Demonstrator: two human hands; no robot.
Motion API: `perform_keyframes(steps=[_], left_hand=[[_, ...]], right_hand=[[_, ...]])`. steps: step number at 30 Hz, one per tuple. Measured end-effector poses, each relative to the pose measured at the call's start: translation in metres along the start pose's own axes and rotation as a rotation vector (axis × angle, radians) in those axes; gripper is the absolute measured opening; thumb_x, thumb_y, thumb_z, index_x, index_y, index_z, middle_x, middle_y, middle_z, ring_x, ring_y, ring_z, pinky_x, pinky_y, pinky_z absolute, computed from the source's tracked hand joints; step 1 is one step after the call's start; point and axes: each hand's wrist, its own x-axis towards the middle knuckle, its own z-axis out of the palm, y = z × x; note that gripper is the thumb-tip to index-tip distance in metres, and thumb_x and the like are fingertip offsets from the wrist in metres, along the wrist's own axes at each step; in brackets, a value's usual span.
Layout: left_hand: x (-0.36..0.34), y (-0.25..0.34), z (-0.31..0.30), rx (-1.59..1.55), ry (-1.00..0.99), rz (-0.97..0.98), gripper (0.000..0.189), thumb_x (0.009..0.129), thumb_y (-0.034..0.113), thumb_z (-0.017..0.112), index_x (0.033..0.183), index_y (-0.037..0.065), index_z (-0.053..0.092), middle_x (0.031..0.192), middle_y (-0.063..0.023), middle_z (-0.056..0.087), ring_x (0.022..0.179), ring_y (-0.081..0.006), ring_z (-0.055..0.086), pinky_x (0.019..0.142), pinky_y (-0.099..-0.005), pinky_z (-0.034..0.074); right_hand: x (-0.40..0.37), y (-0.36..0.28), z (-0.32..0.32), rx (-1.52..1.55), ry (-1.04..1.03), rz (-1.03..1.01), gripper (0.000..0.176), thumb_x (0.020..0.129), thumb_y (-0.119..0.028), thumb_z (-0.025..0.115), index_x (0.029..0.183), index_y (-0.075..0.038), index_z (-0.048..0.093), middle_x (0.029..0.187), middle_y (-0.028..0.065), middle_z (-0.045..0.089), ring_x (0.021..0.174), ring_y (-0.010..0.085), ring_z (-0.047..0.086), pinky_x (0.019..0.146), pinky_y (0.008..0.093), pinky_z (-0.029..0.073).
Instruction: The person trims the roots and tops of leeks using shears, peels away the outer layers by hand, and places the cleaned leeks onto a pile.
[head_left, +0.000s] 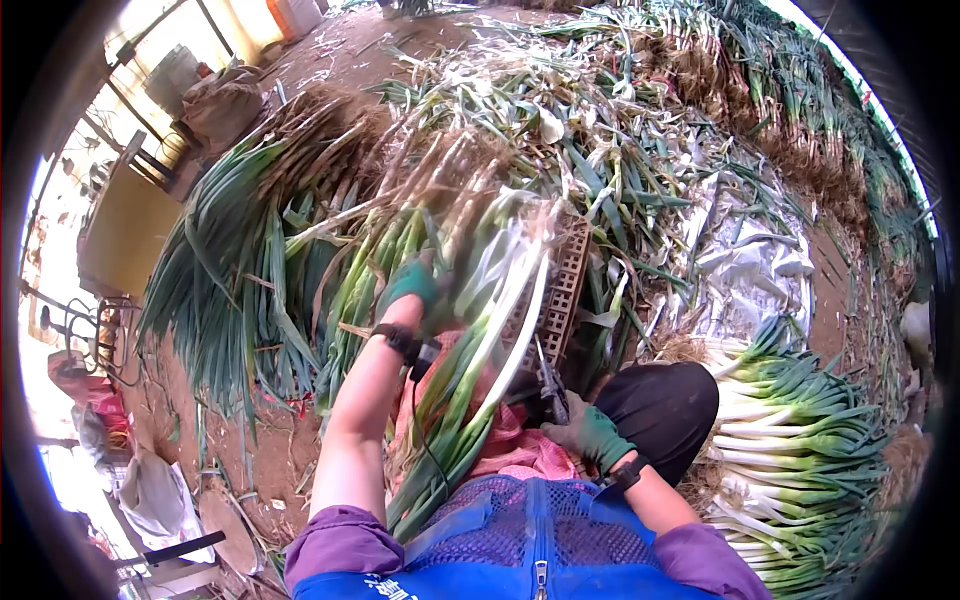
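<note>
My left hand (412, 285), in a green glove, is over the pile of unpeeled long green onions (385, 255). Its fingers are smeared by motion, so whether it grips a stalk cannot be made out. My right hand (592, 437), also gloved, is closed on a dark gun-shaped tool (550, 390) whose thin tip points up and forward, like an air blow gun. Between my hands, several long green onions (490, 345) lie slantwise across my lap, with white shanks up and green leaves down. Some pale, loose skin near their white ends is blurred.
A brown perforated crate (565, 285) stands before my knees. Stripped leaves (610, 150) heap beyond it. Clean white-stemmed onions (790, 450) lie in rows at right; uncleaned bundles (780, 100) line the far right. A wooden stool (232, 530) sits at lower left.
</note>
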Motion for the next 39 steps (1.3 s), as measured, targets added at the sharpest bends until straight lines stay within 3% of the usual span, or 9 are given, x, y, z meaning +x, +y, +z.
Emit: perform_keyframes(steps=[11,15,20,30,31,34,35,38,39], left_hand=[[0.044,0.012,0.042,0.222,-0.132,-0.191,0.05,0.084,0.025,0.063,0.132,0.012,0.055,0.127,-0.0231,0.064,0.119,-0.0391,0.062,0.099,-0.0495,0.05],[0.057,-0.065,0.034,-0.319,-0.151,-0.232,0.065,0.074,0.042,0.072,0.126,0.003,0.065,0.121,-0.0233,0.068,0.115,-0.0301,0.067,0.096,-0.0403,0.052],[-0.001,-0.051,-0.078,-0.932,-0.113,-0.182,0.055,0.078,0.017,0.075,0.128,0.001,0.058,0.089,-0.0093,0.067,0.072,-0.0185,0.064,0.062,-0.0321,0.053],[-0.055,-0.007,-0.307,-0.869,0.791,0.559,0.02,0.097,0.021,0.065,0.106,0.003,0.064,0.084,-0.0044,0.067,0.067,-0.0152,0.062,0.059,-0.0294,0.051],[-0.056,-0.008,-0.332,-1.33,0.78,0.593,0.021,0.097,0.023,0.064,0.106,0.003,0.064,0.086,-0.0061,0.066,0.071,-0.0163,0.063,0.062,-0.0307,0.051],[-0.078,-0.014,-0.433,-0.375,1.208,0.504,0.034,0.097,0.022,0.068,0.124,0.006,0.056,0.1,-0.0054,0.065,0.082,-0.0144,0.064,0.076,-0.0286,0.055],[-0.073,-0.023,-0.464,-0.649,1.195,0.779,0.037,0.096,0.019,0.068,0.128,0.005,0.054,0.094,-0.005,0.065,0.084,-0.0129,0.065,0.074,-0.0281,0.054],[-0.16,0.081,-0.492,0.343,1.348,0.086,0.051,0.098,0.033,0.06,0.141,0.009,0.046,0.121,-0.0217,0.067,0.108,-0.0388,0.067,0.091,-0.0472,0.053],[-0.161,0.076,-0.493,0.379,1.338,0.178,0.051,0.099,0.034,0.058,0.142,0.01,0.046,0.122,-0.0223,0.066,0.109,-0.0407,0.066,0.092,-0.0483,0.052]], right_hand=[[0.01,-0.003,-0.003,0.022,-0.068,0.009,0.099,0.076,-0.05,0.075,0.147,0.007,0.038,0.133,0.0307,0.059,0.125,0.0398,0.058,0.106,0.0398,0.046],[0.005,-0.011,-0.007,0.039,-0.052,-0.03,0.092,0.076,-0.049,0.076,0.145,0.002,0.042,0.131,0.0289,0.061,0.121,0.0395,0.061,0.104,0.0404,0.047],[-0.004,-0.018,-0.012,0.069,-0.063,-0.021,0.092,0.075,-0.049,0.076,0.144,0.002,0.043,0.13,0.0285,0.061,0.12,0.039,0.062,0.103,0.0406,0.048],[-0.014,-0.009,-0.01,0.082,-0.003,0.002,0.089,0.075,-0.049,0.076,0.142,0.001,0.046,0.126,0.0283,0.063,0.118,0.0386,0.063,0.102,0.0412,0.048],[-0.015,-0.008,-0.01,0.074,0.008,0.002,0.089,0.075,-0.049,0.076,0.142,0.001,0.047,0.126,0.0283,0.064,0.118,0.0386,0.063,0.101,0.0412,0.049],[-0.011,-0.002,-0.005,0.056,0.053,0.001,0.089,0.074,-0.05,0.076,0.141,0.001,0.047,0.125,0.0283,0.064,0.117,0.0386,0.063,0.101,0.0411,0.049],[-0.007,0.003,0.0,0.051,0.075,0.0,0.089,0.074,-0.05,0.077,0.141,0.002,0.047,0.124,0.0283,0.064,0.117,0.0386,0.063,0.101,0.041,0.049],[-0.005,0.006,0.0,0.054,0.066,-0.015,0.09,0.074,-0.051,0.077,0.14,0.003,0.047,0.122,0.0288,0.065,0.116,0.0389,0.064,0.1,0.0414,0.049],[-0.005,0.005,-0.001,0.059,0.05,-0.02,0.091,0.074,-0.051,0.077,0.139,0.004,0.047,0.121,0.0291,0.066,0.116,0.0391,0.064,0.099,0.0417,0.05]])
